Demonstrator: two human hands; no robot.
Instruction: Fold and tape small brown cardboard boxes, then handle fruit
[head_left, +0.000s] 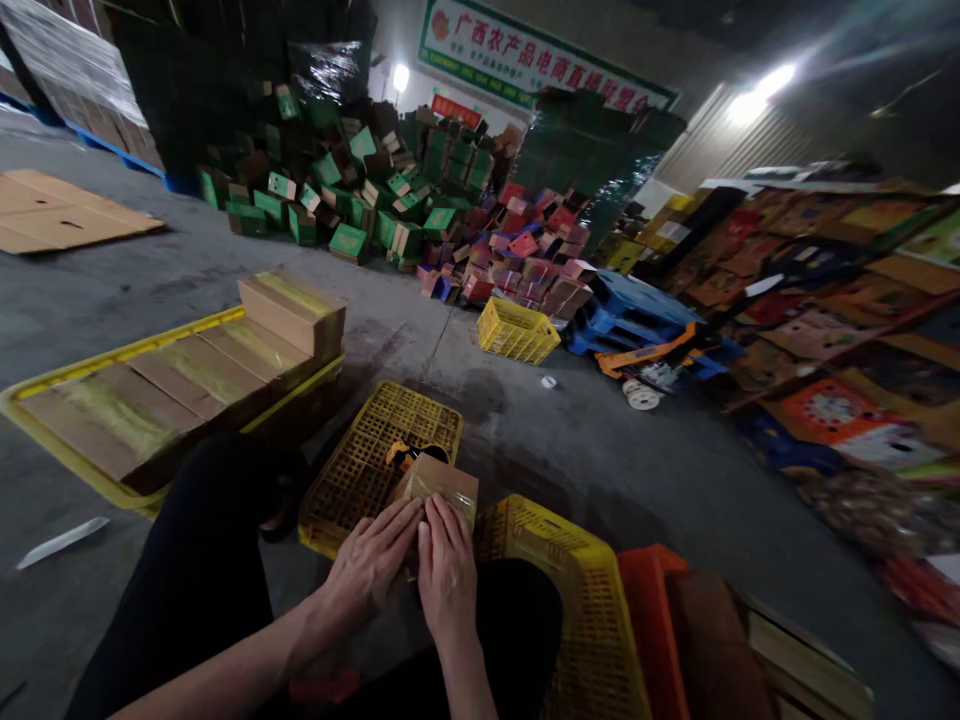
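A small cardboard box (451, 480) with clear tape across its top sits in front of my knees, over an upturned yellow plastic crate (409, 405). My left hand (379, 548) lies flat on the near part of the box's top, fingers stretched out over the tape. Beside it, almost touching, my right hand (448, 555) rests on the tape too, its fingers straight. Just behind the box, on the crate, lies an orange and black tool (401, 455), apparently a tape dispenser, partly hidden by the box.
Taped cardboard boxes (199, 370) fill a yellow crate (64, 465) at my left. Another yellow crate (600, 590) and an orange crate (652, 600) stand at my right. Farther off are piled green boxes (349, 242), red boxes (525, 243) and an orange pallet jack (652, 352).
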